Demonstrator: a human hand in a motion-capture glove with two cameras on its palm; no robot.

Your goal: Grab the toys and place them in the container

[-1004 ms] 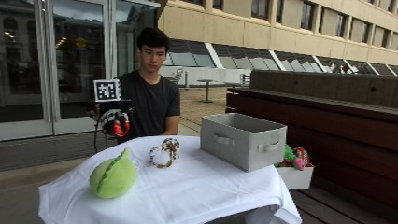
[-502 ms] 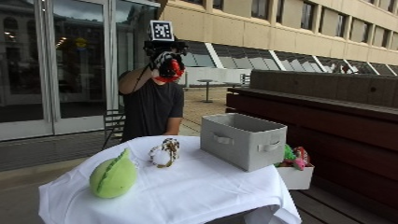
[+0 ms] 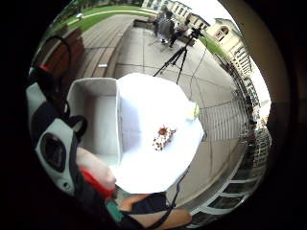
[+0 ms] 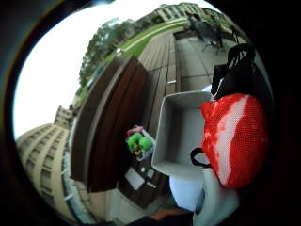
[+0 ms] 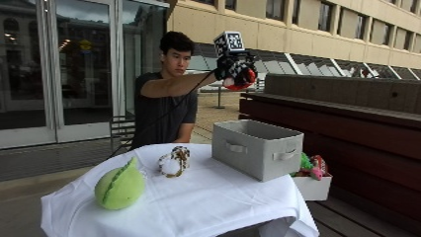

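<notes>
A round green plush toy [image 5: 119, 186] lies near the front left of the white-clothed table [image 5: 197, 207]. A small brown and white plush toy [image 5: 174, 161] stands behind it, mid-table. The grey fabric container [image 5: 256, 148] sits on the table's right side and looks empty in the palm views [image 3: 96, 120] [image 4: 181, 136]. My gloved right hand [image 5: 235, 74] is held out high in the air above the container, its fingers loosely curled and holding nothing. From the palm, the brown toy [image 3: 163, 136] and the green toy [image 3: 194, 111] show far below on the cloth.
A small white box [image 5: 311, 180] with green and pink toys stands on the bench [image 5: 342, 123] beside the table, to the right of the container; it also shows in the thumb side view [image 4: 138, 142]. A camera tripod [image 3: 175, 57] stands on the pavement beyond the table.
My right hand rose from chest height to head height, then stretched forward to a spot high over the container. The toys and the container have not moved.
</notes>
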